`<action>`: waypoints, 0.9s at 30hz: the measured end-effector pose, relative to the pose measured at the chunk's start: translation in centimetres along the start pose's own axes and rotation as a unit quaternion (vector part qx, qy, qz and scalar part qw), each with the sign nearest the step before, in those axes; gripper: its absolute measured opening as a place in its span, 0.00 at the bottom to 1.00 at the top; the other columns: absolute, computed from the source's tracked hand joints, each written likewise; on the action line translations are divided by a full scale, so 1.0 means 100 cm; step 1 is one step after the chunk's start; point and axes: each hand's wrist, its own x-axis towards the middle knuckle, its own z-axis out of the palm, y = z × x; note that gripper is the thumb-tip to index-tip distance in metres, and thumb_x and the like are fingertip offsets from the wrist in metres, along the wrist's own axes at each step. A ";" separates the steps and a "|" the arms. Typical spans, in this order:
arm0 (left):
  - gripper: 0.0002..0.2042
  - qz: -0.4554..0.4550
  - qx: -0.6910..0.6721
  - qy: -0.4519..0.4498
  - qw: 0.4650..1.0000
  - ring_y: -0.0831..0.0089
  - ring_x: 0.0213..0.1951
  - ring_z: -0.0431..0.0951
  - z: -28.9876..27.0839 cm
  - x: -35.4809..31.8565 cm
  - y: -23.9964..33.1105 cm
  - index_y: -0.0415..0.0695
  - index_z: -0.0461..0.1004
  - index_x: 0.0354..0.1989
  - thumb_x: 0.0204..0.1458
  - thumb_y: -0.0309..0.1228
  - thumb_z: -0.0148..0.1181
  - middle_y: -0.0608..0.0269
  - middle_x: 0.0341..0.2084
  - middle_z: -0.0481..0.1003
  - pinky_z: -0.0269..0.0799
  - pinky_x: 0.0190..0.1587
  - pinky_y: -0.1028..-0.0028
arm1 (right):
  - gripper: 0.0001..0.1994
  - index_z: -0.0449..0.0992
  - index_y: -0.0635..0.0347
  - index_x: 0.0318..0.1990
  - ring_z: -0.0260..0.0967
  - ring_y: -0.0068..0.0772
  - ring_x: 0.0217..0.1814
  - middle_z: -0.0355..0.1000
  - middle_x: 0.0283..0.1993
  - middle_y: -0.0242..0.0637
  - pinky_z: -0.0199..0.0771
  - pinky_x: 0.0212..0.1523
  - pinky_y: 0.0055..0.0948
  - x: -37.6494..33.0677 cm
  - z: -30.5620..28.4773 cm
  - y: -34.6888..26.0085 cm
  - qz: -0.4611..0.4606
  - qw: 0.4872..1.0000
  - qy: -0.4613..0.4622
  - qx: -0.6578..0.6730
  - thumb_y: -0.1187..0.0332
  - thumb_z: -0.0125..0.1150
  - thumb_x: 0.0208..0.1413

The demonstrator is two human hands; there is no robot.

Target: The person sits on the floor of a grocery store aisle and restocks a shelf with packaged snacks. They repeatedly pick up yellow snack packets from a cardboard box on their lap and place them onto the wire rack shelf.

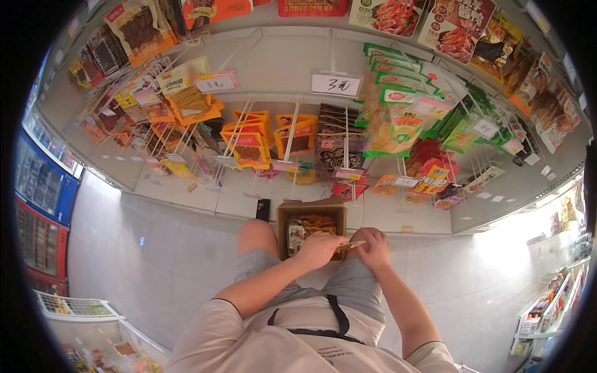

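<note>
A brown cardboard box [281, 245] stands open between my knees, with several snack packets [305, 225] in orange, brown and white inside. Over its near right part, my left hand [318, 250] is closed on a thin, yellowish snack packet [349, 245], seen almost edge-on. My right hand [373, 248] is at my right knee, its curled fingers at the packet's other end. What is printed on the packet cannot be made out, and my fingers cover part of it.
Ahead is a white shelf rack [280, 59] with packets on metal hooks, including green-edged bags [398, 124] and orange packs [249, 140]. A small black object [263, 210] lies beside the box. Blue and red fridges [46, 180] line the left; another goods rack [547, 304] stands right.
</note>
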 end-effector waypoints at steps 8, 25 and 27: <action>0.12 -0.202 -0.255 0.075 0.943 0.65 0.51 0.87 0.031 0.020 -0.013 0.38 0.79 0.58 0.69 0.22 0.61 0.56 0.49 0.87 0.81 0.57 0.67 | 0.25 0.85 0.49 0.59 0.61 0.53 0.78 0.73 0.72 0.37 0.56 0.81 0.57 -0.005 -0.006 0.003 -0.144 0.988 -0.009 -0.058 0.58 0.68 0.52; 0.15 -0.346 -0.170 0.021 0.922 0.64 0.39 0.83 0.015 -0.002 -0.026 0.36 0.81 0.54 0.72 0.37 0.64 0.51 0.39 0.83 0.77 0.43 0.65 | 0.15 0.89 0.54 0.50 0.73 0.45 0.67 0.84 0.56 0.37 0.63 0.75 0.50 -0.002 0.002 -0.001 -0.143 0.987 0.076 0.000 0.57 0.65 0.64; 0.14 -0.294 -0.174 0.110 0.933 0.65 0.39 0.83 0.004 -0.012 -0.027 0.37 0.81 0.55 0.72 0.36 0.63 0.51 0.39 0.83 0.76 0.43 0.67 | 0.15 0.88 0.56 0.51 0.73 0.50 0.67 0.83 0.57 0.41 0.65 0.73 0.53 0.002 0.001 0.000 -0.164 0.983 0.081 0.028 0.59 0.64 0.64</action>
